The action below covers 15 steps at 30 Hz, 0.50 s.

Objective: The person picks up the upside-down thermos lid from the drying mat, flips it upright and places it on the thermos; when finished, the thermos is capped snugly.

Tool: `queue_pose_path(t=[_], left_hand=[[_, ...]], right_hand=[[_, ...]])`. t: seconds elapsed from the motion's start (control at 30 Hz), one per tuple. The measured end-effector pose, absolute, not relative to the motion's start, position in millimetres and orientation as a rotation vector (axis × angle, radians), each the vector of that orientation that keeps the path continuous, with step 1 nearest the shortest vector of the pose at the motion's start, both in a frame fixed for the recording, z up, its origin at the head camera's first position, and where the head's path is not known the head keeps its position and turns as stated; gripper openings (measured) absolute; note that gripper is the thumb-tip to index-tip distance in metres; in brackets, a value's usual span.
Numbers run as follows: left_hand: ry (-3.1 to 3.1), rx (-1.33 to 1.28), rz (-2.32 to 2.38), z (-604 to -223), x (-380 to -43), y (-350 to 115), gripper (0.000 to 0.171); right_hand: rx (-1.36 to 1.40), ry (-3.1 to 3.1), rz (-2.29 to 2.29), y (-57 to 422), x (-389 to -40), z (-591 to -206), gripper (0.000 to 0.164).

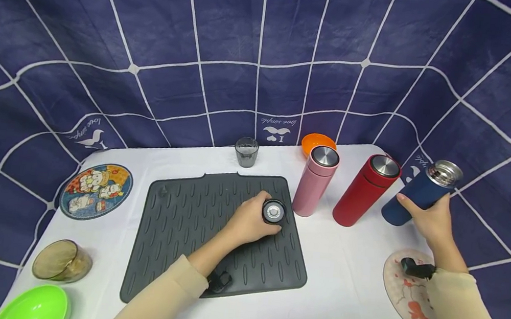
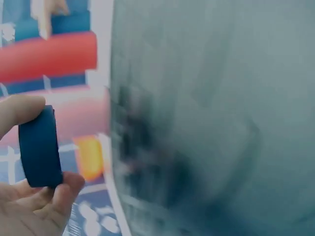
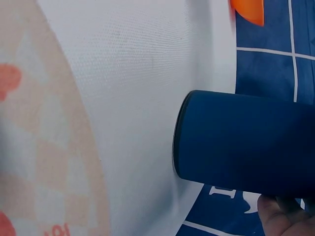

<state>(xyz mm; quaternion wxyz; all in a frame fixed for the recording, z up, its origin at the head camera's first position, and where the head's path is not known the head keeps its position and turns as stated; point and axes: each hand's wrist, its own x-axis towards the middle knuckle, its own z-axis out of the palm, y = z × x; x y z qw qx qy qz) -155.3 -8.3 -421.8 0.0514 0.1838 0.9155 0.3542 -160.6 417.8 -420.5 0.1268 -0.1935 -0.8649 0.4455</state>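
My left hand [image 1: 251,221] pinches a round blue bottle lid [image 2: 40,147] between thumb and fingers, above the right part of a dark grey drying mat [image 1: 192,235]. In the head view the lid's underside faces up. At the far right, my right hand [image 1: 432,220] grips a blue thermos bottle [image 1: 418,193] around its body; its top is uncovered and shows a bare steel neck. The right wrist view shows the lower part of this bottle [image 3: 241,142] close to the white tabletop. Between the hands stand a pink thermos [image 1: 313,185] and a red thermos [image 1: 363,195], both with lids on.
Behind the mat are a small grey glass [image 1: 246,153] and an orange bowl [image 1: 315,140]. A cartoon placemat [image 1: 97,190], an amber glass [image 1: 63,261] and a green bowl [image 1: 40,305] lie left. A pink floral mat [image 1: 401,297] sits under the right forearm. A tiled-pattern cloth surrounds the table.
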Motion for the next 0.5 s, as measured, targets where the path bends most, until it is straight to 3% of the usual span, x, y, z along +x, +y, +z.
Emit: queue_pose_path(t=[0.3, 0.5], left_hand=[[2.656, 0.775, 1.439, -344.8, -111.3, 23.5, 0.065], [2.582, 1.151, 1.552, -295.1, -114.8, 72.6, 0.066]], right_hand=[[-0.545, -2.515, 1.291, 419.1, -163.0, -421.1, 0.092], [-0.548, -2.512, 1.295, 423.2, -161.5, -424.4, 0.092]])
